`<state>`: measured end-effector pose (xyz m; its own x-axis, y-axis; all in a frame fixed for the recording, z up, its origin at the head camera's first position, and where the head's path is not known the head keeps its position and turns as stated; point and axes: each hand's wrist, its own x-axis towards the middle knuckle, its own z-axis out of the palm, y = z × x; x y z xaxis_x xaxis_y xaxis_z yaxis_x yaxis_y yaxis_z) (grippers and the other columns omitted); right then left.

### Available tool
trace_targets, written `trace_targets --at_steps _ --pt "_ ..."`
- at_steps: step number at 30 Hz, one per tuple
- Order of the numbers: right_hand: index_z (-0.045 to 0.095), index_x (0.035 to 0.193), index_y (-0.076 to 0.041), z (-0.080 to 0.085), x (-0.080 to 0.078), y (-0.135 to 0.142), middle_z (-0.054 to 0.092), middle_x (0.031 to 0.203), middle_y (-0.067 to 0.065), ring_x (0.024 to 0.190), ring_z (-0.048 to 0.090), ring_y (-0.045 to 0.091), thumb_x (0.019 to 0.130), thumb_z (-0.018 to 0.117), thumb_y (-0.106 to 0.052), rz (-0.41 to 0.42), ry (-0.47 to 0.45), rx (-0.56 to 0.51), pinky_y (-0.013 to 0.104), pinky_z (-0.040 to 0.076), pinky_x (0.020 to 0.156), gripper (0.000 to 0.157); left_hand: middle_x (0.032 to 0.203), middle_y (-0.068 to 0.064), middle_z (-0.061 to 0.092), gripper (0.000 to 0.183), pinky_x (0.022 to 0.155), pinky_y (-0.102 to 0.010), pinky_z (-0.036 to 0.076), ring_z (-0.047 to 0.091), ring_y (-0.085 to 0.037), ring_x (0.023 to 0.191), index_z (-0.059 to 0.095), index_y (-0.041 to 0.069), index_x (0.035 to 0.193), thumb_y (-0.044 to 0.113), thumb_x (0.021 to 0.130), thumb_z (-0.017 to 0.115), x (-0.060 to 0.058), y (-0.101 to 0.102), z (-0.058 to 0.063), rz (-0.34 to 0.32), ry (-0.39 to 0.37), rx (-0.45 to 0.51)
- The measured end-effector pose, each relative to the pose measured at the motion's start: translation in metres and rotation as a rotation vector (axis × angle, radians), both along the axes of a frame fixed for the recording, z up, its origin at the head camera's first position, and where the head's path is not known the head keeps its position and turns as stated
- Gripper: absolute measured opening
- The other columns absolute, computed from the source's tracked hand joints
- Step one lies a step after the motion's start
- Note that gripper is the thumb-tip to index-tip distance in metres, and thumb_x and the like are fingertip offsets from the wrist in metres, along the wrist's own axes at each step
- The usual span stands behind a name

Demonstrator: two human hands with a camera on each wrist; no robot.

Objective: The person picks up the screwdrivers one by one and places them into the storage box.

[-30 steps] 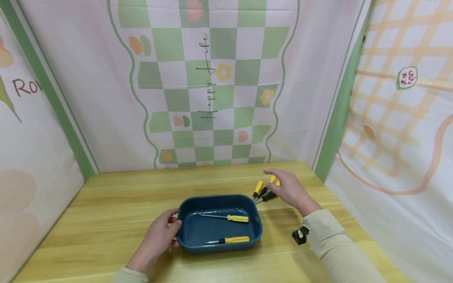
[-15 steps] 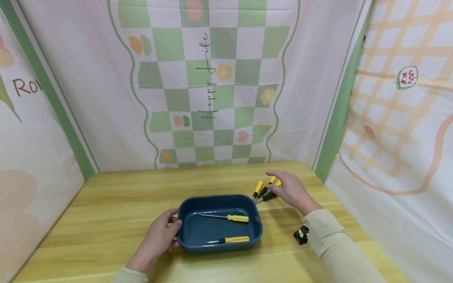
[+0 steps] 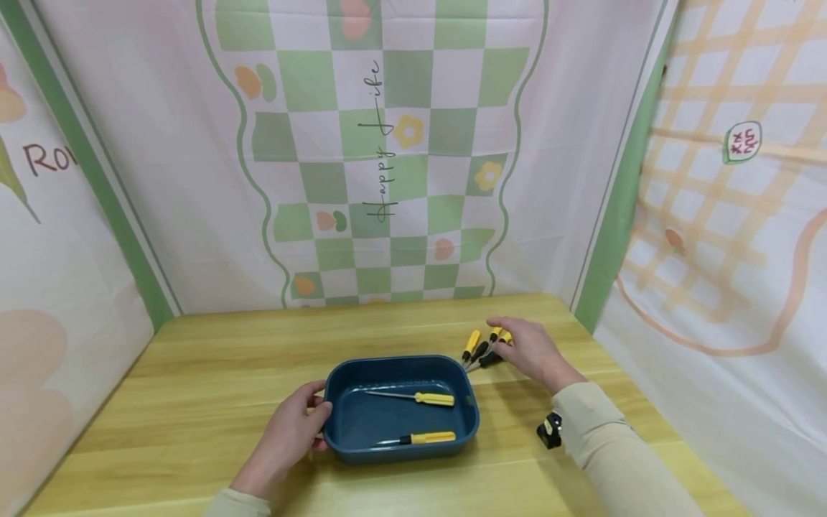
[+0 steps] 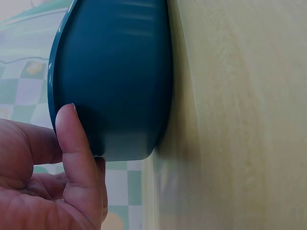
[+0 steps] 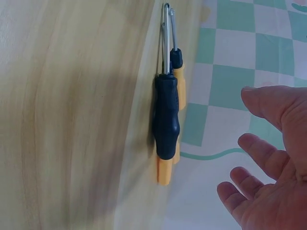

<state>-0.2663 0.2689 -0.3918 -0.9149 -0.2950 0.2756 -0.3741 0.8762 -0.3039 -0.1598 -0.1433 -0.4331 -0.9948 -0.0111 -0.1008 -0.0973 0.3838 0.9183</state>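
My left hand holds the left end of a dark blue rectangular tray, its thumb at the rim. In the left wrist view its fingers lie against the tray's outer wall. Inside the tray lie two screwdrivers: one with an all-yellow handle, the other with a yellow-and-black handle. Beyond the tray's right end several more screwdrivers lie fanned on the table, among them a black-handled one and a yellow-handled one. Over these hovers my right hand, fingers spread and holding nothing.
The wooden table ends at a printed cloth behind, with more cloth at the left and right sides. A small black device sits at my right wrist.
My right hand has shifted slightly right and lower, toward the fanned screwdrivers. The left hand, the tray and the screwdrivers have stayed in place.
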Motion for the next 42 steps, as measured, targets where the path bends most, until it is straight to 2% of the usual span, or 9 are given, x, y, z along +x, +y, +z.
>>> trace_targets --at_steps 11,23,31,42 --pt "0.061 0.141 -0.001 -0.007 -0.003 0.002 0.063 0.141 0.022 0.131 0.058 0.047 0.098 0.069 -0.018 0.019 -0.017 0.022 0.063 0.045 0.112 0.046 0.124 -0.018 0.058 0.048 0.058 -0.033 0.061 0.063 -0.020 0.070 0.047 0.004 0.153 0.013 0.107 0.056 0.001 0.000 0.000 0.004 -0.005 0.008" --pt "0.060 0.142 0.000 -0.019 -0.008 0.004 0.062 0.142 0.023 0.130 0.057 0.049 0.096 0.070 -0.011 0.031 -0.061 0.039 0.065 0.044 0.112 0.048 0.125 -0.018 0.059 0.048 0.059 -0.034 0.061 0.063 -0.020 0.071 0.047 0.004 0.153 0.014 0.107 0.056 0.000 0.001 0.001 0.004 -0.016 0.009" --pt "0.061 0.141 -0.002 -0.019 -0.007 0.001 0.063 0.139 0.024 0.128 0.058 0.050 0.096 0.071 -0.012 0.040 -0.096 0.096 0.067 0.043 0.111 0.047 0.126 -0.018 0.058 0.048 0.059 -0.034 0.062 0.063 -0.021 0.072 0.048 0.005 0.153 0.014 0.107 0.056 0.000 0.002 0.001 0.011 -0.026 0.008" --pt "0.060 0.144 -0.003 -0.020 -0.005 0.000 0.063 0.138 0.025 0.127 0.058 0.052 0.094 0.070 -0.012 0.044 -0.160 0.102 0.068 0.044 0.110 0.051 0.125 -0.018 0.058 0.047 0.058 -0.033 0.061 0.062 -0.021 0.071 0.048 0.004 0.153 0.013 0.107 0.055 0.001 0.001 0.000 0.007 -0.008 0.018"
